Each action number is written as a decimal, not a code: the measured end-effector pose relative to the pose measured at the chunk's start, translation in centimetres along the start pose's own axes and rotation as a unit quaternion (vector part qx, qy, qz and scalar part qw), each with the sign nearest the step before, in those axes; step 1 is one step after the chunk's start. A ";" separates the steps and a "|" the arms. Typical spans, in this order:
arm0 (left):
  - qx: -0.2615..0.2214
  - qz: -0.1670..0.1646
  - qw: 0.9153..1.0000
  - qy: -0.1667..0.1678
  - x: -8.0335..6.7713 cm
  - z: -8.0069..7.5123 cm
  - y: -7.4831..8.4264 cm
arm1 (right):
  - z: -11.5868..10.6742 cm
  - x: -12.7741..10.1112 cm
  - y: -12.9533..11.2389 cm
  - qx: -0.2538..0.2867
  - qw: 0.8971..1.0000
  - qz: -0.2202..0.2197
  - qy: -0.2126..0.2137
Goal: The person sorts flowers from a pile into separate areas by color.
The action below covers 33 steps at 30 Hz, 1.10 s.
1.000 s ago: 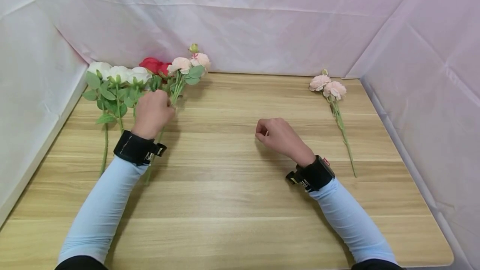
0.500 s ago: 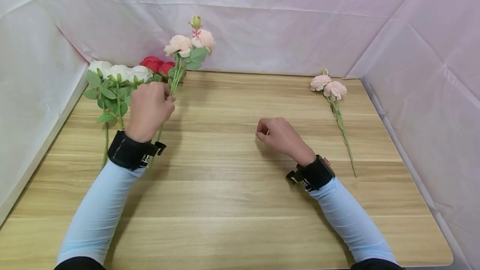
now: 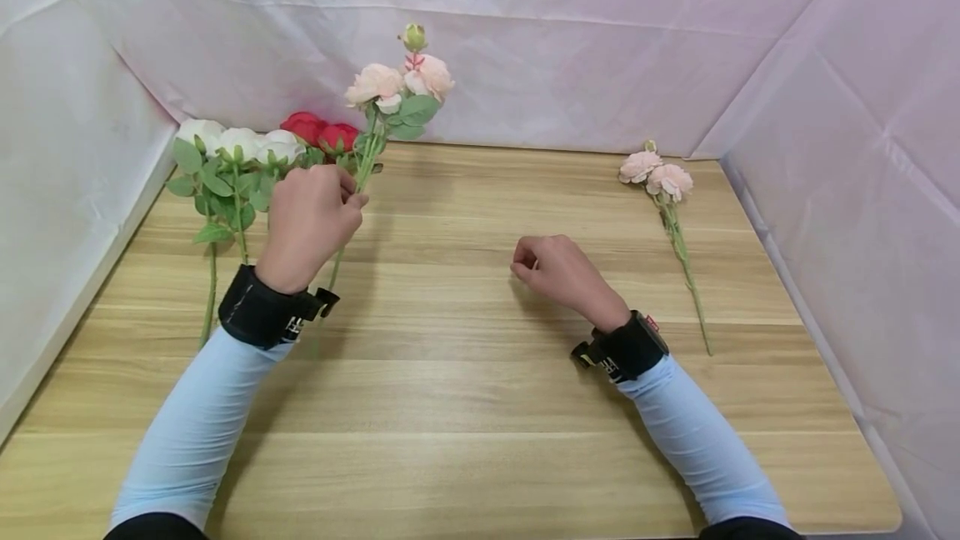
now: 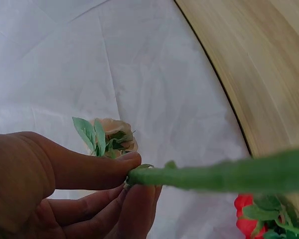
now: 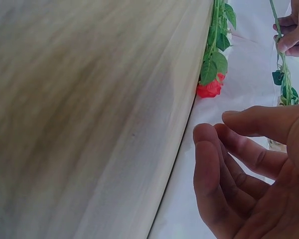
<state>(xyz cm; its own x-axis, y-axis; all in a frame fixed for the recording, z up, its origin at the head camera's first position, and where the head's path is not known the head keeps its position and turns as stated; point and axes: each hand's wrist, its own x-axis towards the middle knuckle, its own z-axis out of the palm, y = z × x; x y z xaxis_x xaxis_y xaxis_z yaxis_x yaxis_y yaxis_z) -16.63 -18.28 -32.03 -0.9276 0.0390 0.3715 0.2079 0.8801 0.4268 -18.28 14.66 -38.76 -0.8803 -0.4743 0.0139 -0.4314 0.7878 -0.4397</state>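
My left hand [image 3: 311, 219] pinches the green stem [image 4: 214, 175] of a pale pink flower spray [image 3: 401, 86] between thumb and fingers. The spray has two blooms, a bud and green leaves, and is lifted off the table with its head up. In the left wrist view the stem runs close past the camera. My right hand [image 3: 566, 273] stays over the middle of the table, fingers loosely curled with nothing in them. A second pink spray [image 3: 667, 182] lies on the table to its right, its stem pointing toward me.
White flowers [image 3: 238, 144] with leafy stems lie at the back left. Red flowers [image 3: 318, 132] are beside them, partly behind my left hand. White cloth walls [image 3: 525, 65] close off the back and sides of the wooden table [image 3: 465, 407].
My left hand has raised the pink flower spray from the table beside the red flowers, then shifted it slightly right. My right hand has stayed in place.
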 end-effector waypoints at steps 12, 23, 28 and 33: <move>-0.044 0.004 0.998 -0.042 -0.6 1.3 1.8 | -0.3 0.0 -1.1 0.038 0.999 -0.023 0.008; -0.052 0.058 0.995 -0.063 -1.5 3.1 3.8 | -0.1 -0.3 -1.9 0.096 0.994 -0.045 0.017; -0.077 0.060 0.991 -0.092 -2.1 3.6 4.9 | 0.2 -0.6 -2.7 0.117 0.990 -0.069 0.024; -0.091 0.064 0.989 -0.102 -2.4 4.0 5.5 | 0.9 -0.7 -3.6 0.130 0.987 -0.094 0.014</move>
<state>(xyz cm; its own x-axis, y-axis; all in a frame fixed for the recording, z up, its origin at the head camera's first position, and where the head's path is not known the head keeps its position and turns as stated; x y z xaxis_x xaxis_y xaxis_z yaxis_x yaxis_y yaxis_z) -14.46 -11.65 -33.88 -0.9292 0.2563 0.2661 0.3635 0.7627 0.5349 -15.91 11.84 -38.00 -0.7965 -0.5884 0.1396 -0.5249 0.5580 -0.6428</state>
